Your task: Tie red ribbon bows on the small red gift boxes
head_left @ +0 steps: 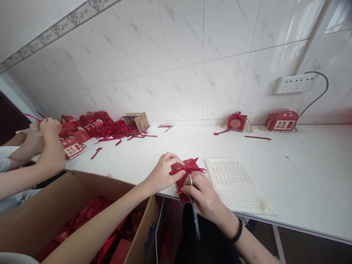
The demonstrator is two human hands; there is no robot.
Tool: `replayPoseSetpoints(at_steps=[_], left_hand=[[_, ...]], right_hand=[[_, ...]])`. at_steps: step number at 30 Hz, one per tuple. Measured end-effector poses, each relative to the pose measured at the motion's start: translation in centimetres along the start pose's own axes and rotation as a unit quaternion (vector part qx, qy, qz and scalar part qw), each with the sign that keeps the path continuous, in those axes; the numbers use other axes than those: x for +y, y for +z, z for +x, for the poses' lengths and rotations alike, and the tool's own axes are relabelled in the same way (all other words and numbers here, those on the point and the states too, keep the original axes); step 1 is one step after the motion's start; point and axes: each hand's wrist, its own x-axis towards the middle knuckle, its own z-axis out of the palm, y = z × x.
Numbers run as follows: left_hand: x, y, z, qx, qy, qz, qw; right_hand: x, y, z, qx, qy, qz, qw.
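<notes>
A small red gift box (180,184) sits at the table's front edge, with a red ribbon bow (190,168) on top. My left hand (164,171) comes from the left, its thumb and fingers pinching the left side of the bow. On the right, my right hand (202,193) has its bent fingers at the bow and box. A clear-barrelled pen (195,220) is tucked in that hand, its shaft slanting down towards my lap. The fingertips of my right hand are partly hidden. Just right of it lies a lined notepad (233,183) with handwriting.
Left of me stands a large cardboard box (90,183) of red packages. Another person's hands (45,128) hold a ribbon at far left. Red boxes and loose ribbons (118,130) lie near a tipped carton (141,121). Two red boxes, one square (237,123), one arched (282,121), stand by the wall.
</notes>
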Motion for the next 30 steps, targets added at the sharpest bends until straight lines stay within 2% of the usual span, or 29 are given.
replayPoseSetpoints(at_steps=[3, 8, 18, 22, 24, 26, 28, 30], left_hand=[[0.3, 1.2, 0.3, -0.015, 0.005, 0.002, 1.0], [0.0, 2.6, 0.2, 0.018, -0.034, -0.03, 0.999], [0.6, 3.1, 0.3, 0.035, -0.053, -0.025, 0.998], [0.5, 2.9, 0.4, 0.023, -0.052, -0.021, 0.998], [0.5, 2.7, 0.4, 0.013, -0.045, -0.017, 0.999], [0.5, 2.5, 0.4, 0.006, -0.037, -0.007, 0.999], [0.5, 2.3, 0.5, -0.003, -0.031, 0.004, 1.0], [0.6, 2.2, 0.6, -0.009, -0.03, 0.01, 0.999]], right_hand=[[0.3, 0.1, -0.3, 0.016, -0.024, 0.011, 1.0], [0.6, 0.0, -0.4, 0.023, -0.061, -0.014, 0.998], [-1.1, -0.1, -0.2, 0.002, -0.082, -0.026, 0.996], [-1.0, -0.9, -0.4, 0.001, -0.076, -0.01, 0.997], [0.0, -1.7, -0.4, 0.065, -0.008, -0.013, 0.998], [1.5, -2.6, -0.4, 0.117, 0.128, -0.037, 0.984], [2.9, -3.3, -0.3, 0.092, 0.268, -0.026, 0.959], [3.8, -3.6, -0.2, 0.024, 0.346, 0.045, 0.937]])
